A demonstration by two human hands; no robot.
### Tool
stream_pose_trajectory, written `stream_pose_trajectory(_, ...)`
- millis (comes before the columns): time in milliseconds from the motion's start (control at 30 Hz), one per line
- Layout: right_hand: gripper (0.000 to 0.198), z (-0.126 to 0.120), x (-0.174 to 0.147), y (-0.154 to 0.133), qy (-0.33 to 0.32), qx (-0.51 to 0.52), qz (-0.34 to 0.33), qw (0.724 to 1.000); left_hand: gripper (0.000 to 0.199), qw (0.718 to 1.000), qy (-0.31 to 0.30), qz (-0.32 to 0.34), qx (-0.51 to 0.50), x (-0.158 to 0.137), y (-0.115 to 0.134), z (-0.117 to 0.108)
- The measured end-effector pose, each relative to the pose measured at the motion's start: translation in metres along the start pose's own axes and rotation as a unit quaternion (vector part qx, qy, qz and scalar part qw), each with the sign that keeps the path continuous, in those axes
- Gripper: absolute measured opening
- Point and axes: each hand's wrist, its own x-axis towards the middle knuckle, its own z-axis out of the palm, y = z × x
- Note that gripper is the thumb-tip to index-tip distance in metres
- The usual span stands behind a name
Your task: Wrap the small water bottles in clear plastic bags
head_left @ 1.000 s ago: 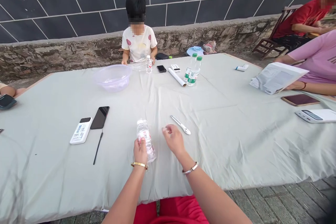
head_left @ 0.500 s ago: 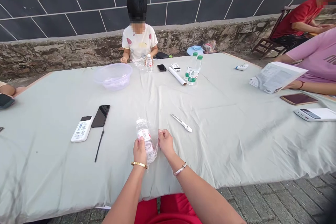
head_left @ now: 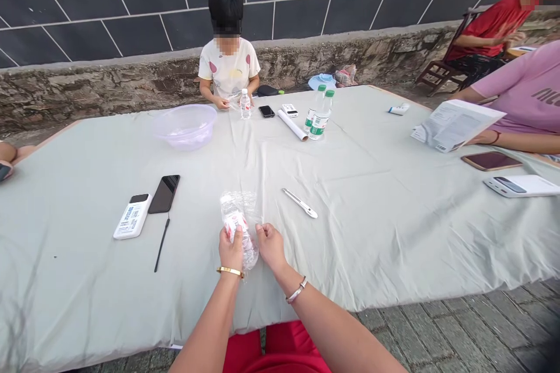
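Note:
A small clear water bottle (head_left: 238,227) with a white cap and a red-and-white label lies tilted in my left hand (head_left: 231,249), whose thumb presses on the label. Crinkled clear plastic film (head_left: 247,204) surrounds the bottle, covering its cap and reaching past its base. My right hand (head_left: 270,245) is closed, pinching the film's edge just right of the bottle. To the right of that hand lies a white utility knife (head_left: 300,204) on the cloth.
Left are a white power bank (head_left: 132,217) and a black phone (head_left: 165,193). Farther back stand a translucent purple basin (head_left: 186,128), green-capped bottles (head_left: 321,116) and a white roll (head_left: 292,125). Across the table a person (head_left: 230,70) handles clear film by another small bottle (head_left: 245,105). A person at right holds a leaflet (head_left: 457,123).
The film now spreads up over the bottle's cap, and my right hand has come slightly closer to the bottle. The person opposite has brought a hand to clear film. The view has shifted slightly.

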Motion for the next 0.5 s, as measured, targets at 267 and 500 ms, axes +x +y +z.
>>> stream_pose_trajectory(267, 0.032, -0.022, 0.014, 0.004, 0.002, -0.006, 0.001, 1.0, 0.054, 0.966, -0.139, -0.119, -0.181, 0.009, 0.023, -0.003)
stream_pose_trajectory(500, 0.036, -0.029, 0.014, -0.005, -0.044, 0.024, 0.068, 0.996, 0.049, 0.99, -0.065, -0.006, -0.129, 0.008, 0.011, 0.005)
